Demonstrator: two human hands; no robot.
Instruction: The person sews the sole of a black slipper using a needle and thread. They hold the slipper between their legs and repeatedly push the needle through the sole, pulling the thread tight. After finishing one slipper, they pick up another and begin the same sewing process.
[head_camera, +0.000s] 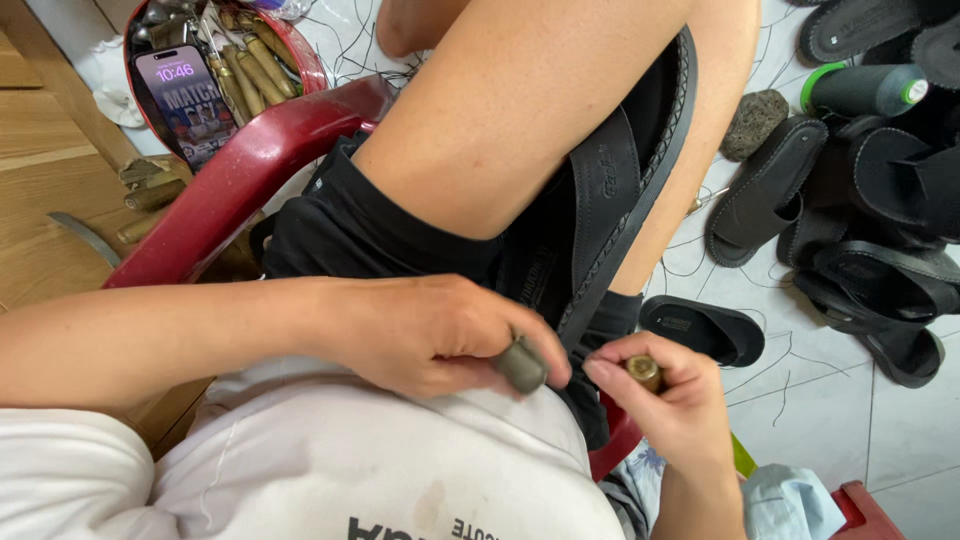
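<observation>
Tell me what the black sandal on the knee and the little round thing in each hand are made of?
The black sandal looks like matte leather or rubber, with a stitched edge; which one is hard to tell. The grey handle in the left hand looks like dull wood or worn metal. The gold-coloured end in the right hand shines like brass.

You hold a matt black leather-like sandal (610, 200) above a glossy red plastic chair (250, 170); the brass-coloured tool handle (644, 372) looks dull, and the floor tiles (830, 400) smooth.
</observation>
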